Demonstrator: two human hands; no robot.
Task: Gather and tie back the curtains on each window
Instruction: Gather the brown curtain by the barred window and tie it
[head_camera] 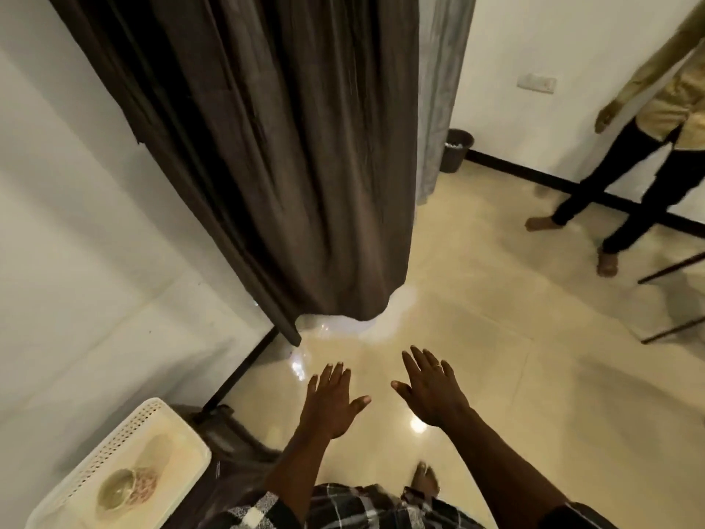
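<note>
A dark brown curtain (267, 147) hangs loose in heavy folds from the top of the view down to just above the floor, ahead of me and to the left. Behind it, further right, hangs a lighter grey curtain (438, 89). My left hand (332, 402) and my right hand (431, 391) are stretched out side by side over the floor, palms down, fingers spread, holding nothing. Both hands are below the brown curtain's hem and apart from it. No tie-back is visible.
A white perforated basket (126, 437) holding a small bowl stands at the lower left against the wall. A dark waste bin (457, 150) sits in the far corner. Another person (648, 147) stands at the right, near dark furniture legs (671, 269). The floor is glossy beige tile.
</note>
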